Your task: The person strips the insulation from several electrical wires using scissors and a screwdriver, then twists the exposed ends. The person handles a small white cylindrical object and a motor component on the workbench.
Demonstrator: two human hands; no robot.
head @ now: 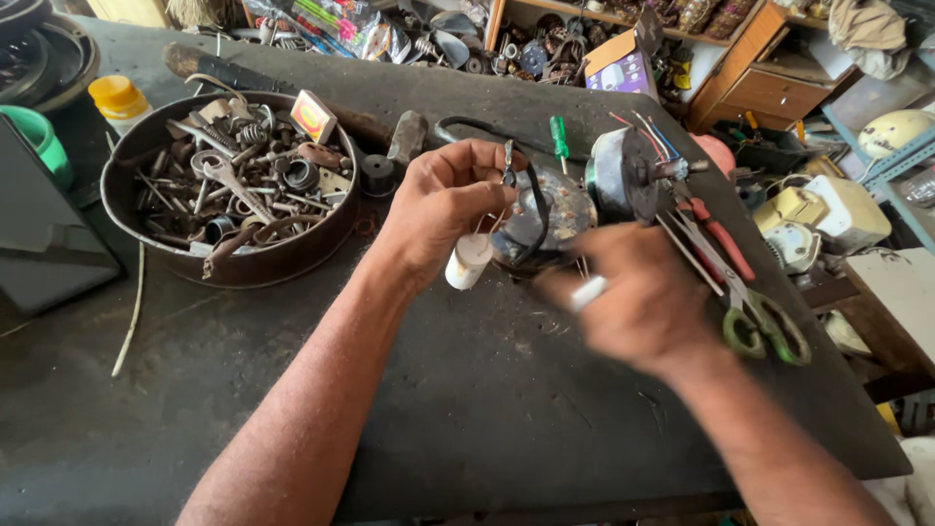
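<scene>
the round motor part (545, 219) sits near the middle of the dark workbench (467, 390), its flat face turned up toward the camera, so no long axis shows; a black cable loops across it. the left hand (443, 205) is curled over its left edge, pinching a small metal piece between fingertips, with a small white bottle (468, 262) tucked under the palm, lying tilted with its base toward the near left. the right hand (648, 302) is blurred just near and right of the part; whether it grips anything cannot be told. just right stands a second round motor body (623, 175) on edge, coloured wires running from it. scissors with green handles (765, 326) lie to the right. to the far left, a round rusty pan (229, 263) holds screws, springs, nuts and spanners, with a small red and yellow box (313, 116) propped on its far rim. a yellow-capped jar (119, 100) stands far left. a purple and brown carton (623, 63) stands at the far side.
</scene>
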